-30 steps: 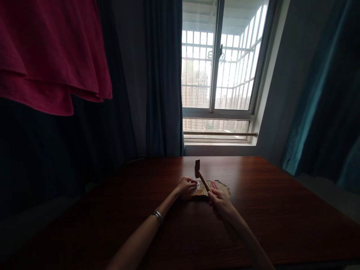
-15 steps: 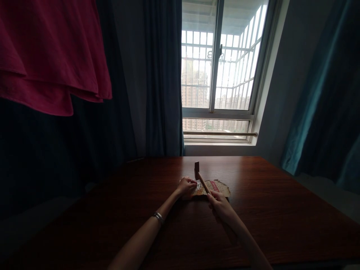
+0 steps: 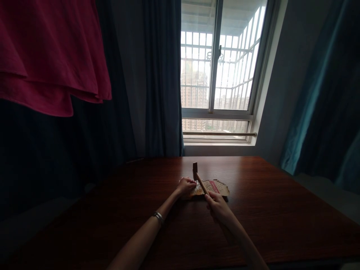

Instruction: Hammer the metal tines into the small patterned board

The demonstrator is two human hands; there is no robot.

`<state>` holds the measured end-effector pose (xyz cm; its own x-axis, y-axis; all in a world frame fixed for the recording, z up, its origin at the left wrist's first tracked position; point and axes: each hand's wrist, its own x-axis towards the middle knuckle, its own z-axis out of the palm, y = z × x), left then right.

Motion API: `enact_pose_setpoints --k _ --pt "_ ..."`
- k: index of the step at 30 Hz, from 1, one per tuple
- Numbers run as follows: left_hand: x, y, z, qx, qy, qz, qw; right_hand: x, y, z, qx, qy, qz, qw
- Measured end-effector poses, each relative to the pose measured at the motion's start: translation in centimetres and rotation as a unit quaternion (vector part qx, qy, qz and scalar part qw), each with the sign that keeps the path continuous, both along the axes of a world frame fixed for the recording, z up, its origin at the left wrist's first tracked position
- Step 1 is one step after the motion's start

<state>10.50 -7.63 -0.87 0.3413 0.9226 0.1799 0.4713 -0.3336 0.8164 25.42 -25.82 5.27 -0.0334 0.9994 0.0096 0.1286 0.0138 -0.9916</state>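
Note:
My right hand is closed around the wooden handle of a hammer. The hammer's dark, blocky head is raised over a flat tan piece, patterned with dark dots and a pink band, lying on the table. Several thin upright pins stand on that piece below the head, close to my left fingertips. At the piece's left end rests my left hand, its fingers pinched together; whatever lies between them is too small to make out. A silver bracelet circles my left wrist.
A dark reddish wooden table spreads under both hands. Behind it is a barred window, flanked by blue curtains. A pink cloth hangs at the upper left.
My right hand and the hammer have shifted slightly left. The left hand keeps its pinch at nearly the same place, and the dotted piece lies as before.

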Motion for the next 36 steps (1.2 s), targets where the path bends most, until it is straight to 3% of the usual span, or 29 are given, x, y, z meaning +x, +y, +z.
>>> enact_pose_setpoints --k 11,36 --pt "0.0 -0.6 0.5 0.034 0.044 0.025 0.998 0.1 0.4 -0.4 -0.005 0.008 -0.013 1.0" --pt "-0.2 -2.2 2.4 0.012 0.029 0.028 0.999 0.5 -0.1 -0.8 -0.014 0.018 -0.03 0.999"
